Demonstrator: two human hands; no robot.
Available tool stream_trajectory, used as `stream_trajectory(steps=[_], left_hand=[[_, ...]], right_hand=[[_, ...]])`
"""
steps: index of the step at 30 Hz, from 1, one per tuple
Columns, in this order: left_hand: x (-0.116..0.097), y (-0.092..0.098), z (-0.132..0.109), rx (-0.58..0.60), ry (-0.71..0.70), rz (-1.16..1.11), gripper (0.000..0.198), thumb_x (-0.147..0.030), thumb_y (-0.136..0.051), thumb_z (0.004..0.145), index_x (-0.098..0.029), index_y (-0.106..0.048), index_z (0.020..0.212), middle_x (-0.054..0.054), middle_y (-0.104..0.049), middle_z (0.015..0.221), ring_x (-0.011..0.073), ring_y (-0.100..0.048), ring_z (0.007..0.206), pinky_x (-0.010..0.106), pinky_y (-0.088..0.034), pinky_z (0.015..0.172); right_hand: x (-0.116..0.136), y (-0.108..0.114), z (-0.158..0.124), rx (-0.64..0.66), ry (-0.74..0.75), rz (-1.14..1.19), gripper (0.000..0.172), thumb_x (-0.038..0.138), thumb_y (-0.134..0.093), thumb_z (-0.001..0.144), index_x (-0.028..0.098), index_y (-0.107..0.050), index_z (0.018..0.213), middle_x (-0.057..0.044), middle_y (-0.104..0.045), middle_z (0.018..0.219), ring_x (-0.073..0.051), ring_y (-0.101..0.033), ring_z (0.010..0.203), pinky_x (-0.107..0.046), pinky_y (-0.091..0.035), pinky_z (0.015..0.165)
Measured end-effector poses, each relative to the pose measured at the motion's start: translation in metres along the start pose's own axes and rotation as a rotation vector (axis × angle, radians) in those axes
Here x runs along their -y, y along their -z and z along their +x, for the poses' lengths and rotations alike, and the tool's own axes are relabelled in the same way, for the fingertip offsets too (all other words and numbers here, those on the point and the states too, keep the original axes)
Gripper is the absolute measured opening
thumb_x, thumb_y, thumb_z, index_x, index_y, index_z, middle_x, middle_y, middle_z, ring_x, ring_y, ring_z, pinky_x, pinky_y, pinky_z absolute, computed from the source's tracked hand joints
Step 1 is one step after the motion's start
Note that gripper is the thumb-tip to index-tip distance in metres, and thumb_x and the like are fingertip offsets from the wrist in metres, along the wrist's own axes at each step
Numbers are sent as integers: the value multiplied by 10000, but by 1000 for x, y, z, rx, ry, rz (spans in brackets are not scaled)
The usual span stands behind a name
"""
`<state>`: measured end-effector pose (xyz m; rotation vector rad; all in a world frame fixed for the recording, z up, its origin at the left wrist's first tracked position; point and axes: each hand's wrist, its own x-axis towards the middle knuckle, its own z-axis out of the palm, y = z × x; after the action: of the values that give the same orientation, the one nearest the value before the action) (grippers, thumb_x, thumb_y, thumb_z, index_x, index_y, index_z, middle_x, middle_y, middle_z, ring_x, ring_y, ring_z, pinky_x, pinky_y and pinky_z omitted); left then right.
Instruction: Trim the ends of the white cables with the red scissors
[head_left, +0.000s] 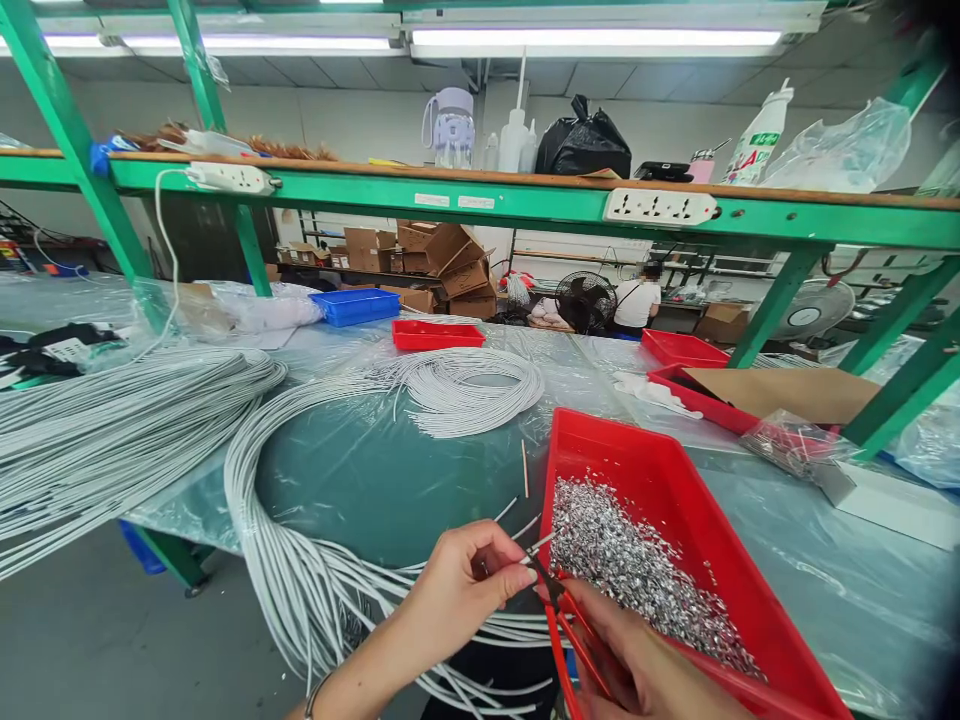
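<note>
Down at the frame's bottom edge our right hand (645,665) grips red pliers (570,640), whose tip meets a wire (525,528) pinched in our closed left hand (469,590), just beside the red tray (675,480) of metal terminals (637,570). We judge the wire end could slip from the pliers if our pinch loosens. Our fingertips (517,582) sit close to the tip and could get nipped. Loose wires (315,590) draped off the tabletop (375,470) might snag and tug the tray.

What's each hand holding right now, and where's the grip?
Left hand pinches white cable ends near their tips. Right hand grips red-handled cutters by the handles.
</note>
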<state>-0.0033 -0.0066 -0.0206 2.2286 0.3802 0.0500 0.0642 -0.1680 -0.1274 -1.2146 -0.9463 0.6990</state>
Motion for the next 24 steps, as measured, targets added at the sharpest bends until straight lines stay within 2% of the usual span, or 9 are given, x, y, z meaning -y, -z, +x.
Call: stream_trajectory(steps=[6,9,13,18,21,24], left_hand=[[-4,1,-4,-107,-87,228,251,-342,-658,717,-100,-588,714,24,-508,723,68,-418,627,188,-314,552],[-4,5,-3,6,-9,4,301,-363,-669,691,-74,-589,719,34,-504,675,66,-442,552,191,-355,518],[-1,16,-1,181,76,-269,440,-468,-713,630,-58,-576,714,50,-527,629,73,-487,487,194,-408,488],[2,28,-10,371,162,-446,454,-504,-714,624,-68,-602,683,38,-490,505,72,-443,391,166,-325,365],[0,30,-19,398,117,-444,461,-523,-673,669,-72,-589,712,19,-444,449,60,-376,346,162,-246,334],[-4,23,-24,322,66,-348,399,-460,-617,758,-63,-588,747,24,-462,502,42,-390,392,141,-275,376]], right_hand=[[7,10,-3,-48,64,-280,581,490,-438,857,117,-470,1302,-151,-486,1239,-263,-475,1129,-351,-405,942],[7,9,-4,-111,83,-302,534,473,-476,837,142,-532,1252,-140,-572,1104,-248,-553,995,-335,-463,855],[8,3,0,-253,122,-188,536,482,-548,775,163,-570,1204,-112,-608,853,-222,-583,826,-295,-502,710],[16,-6,14,-232,170,-96,618,533,-580,723,145,-558,1205,-74,-538,662,-184,-551,663,-255,-477,579],[14,-8,19,-207,181,9,656,564,-602,690,133,-564,1183,-45,-479,583,-155,-510,572,-229,-438,511],[6,-11,19,-150,156,114,669,607,-598,678,118,-575,1135,-13,-416,522,-118,-441,477,-208,-376,451]])
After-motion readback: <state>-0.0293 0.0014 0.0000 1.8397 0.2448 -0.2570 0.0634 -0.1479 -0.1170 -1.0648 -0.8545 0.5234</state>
